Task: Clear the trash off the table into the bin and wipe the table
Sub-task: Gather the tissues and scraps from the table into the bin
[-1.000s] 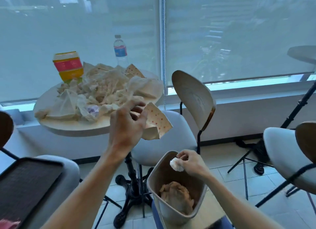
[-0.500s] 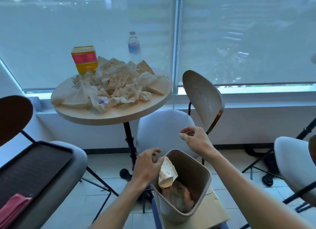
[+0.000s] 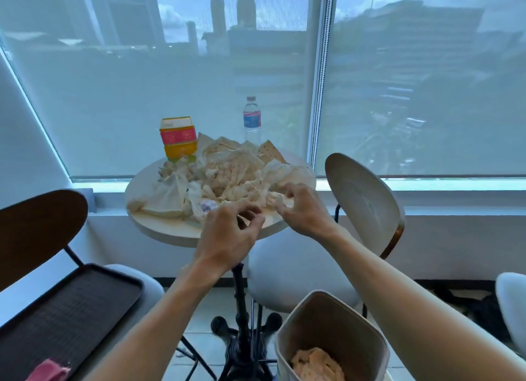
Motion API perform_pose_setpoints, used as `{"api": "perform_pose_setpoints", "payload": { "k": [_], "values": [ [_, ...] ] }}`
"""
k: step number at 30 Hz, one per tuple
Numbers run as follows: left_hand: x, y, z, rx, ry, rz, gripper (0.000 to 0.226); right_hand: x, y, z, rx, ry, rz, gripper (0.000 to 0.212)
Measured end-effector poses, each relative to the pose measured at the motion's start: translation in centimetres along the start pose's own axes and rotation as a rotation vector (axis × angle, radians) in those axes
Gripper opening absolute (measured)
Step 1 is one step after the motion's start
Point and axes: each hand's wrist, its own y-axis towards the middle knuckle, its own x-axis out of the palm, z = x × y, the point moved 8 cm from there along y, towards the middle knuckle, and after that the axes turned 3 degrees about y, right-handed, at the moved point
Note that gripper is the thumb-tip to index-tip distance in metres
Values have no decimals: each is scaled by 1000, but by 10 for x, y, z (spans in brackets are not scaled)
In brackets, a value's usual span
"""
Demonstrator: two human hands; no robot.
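Head: trash [image 3: 227,175] at fingers [image 3: 280,199]

No legible text anywhere, the water bottle [image 3: 252,120] showing a red-and-blue label too blurred to read, the yellow carton [image 3: 178,137] bearing a pink band with unreadable print

Two bare forearms rise from the bottom edge of the frame, with no sleeve, cuff or glove anywhere along their visible length. The left hand [image 3: 227,234] and the right hand [image 3: 301,209] are also uncovered, and no watch, strap or bracelet crosses either wrist. No ring can be made out on the fingers, though they are small and slightly blurred here, so a thin band might escape notice; the upper arms and any clothing lie outside the view.
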Motion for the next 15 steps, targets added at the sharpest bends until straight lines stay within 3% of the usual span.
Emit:
{"api": "perform_pose_setpoints", "payload": {
  "k": [4, 7, 9, 15],
  "values": [
    [-25, 25, -1, 28, 21, 16, 8, 15, 13, -4, 24, -95, -53, 32],
    [-33, 42, -6, 50, 42, 6, 14, 7, 18, -6, 72, -70, 10, 16],
    [-35, 51, -10, 55, 37, -7, 18, -7, 18, -6, 134, -27, 91, 16],
    [-28, 73, -6, 132, -16, -70, 43, -37, 19, -31, 231, 372, 238, 11]
  ]
}}
